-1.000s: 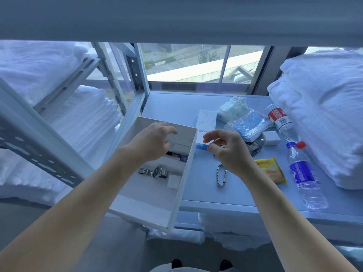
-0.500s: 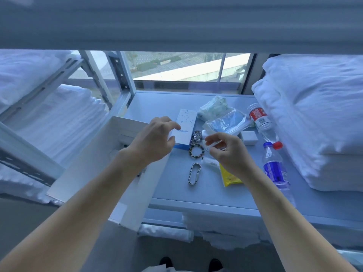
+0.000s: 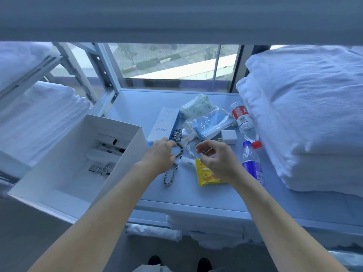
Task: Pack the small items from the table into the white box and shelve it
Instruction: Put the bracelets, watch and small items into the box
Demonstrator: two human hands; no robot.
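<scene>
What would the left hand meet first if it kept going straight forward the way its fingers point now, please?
Most likely the dark beaded bracelet on the table: the left hand points away from the person with its fingertips at or just short of the beads. Beyond lies the blue-and-white Anker box. Depth is unclear, so contact cannot be confirmed.

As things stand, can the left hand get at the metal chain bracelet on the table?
Probably yes: the left hand hovers right above the chain bracelet, whose near loop lies uncovered on the table.

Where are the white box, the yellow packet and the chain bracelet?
white box (image 3: 125,169): head view, right side wall.
yellow packet (image 3: 208,175): head view, middle of its face.
chain bracelet (image 3: 169,178): head view, lower loop of links.
</scene>
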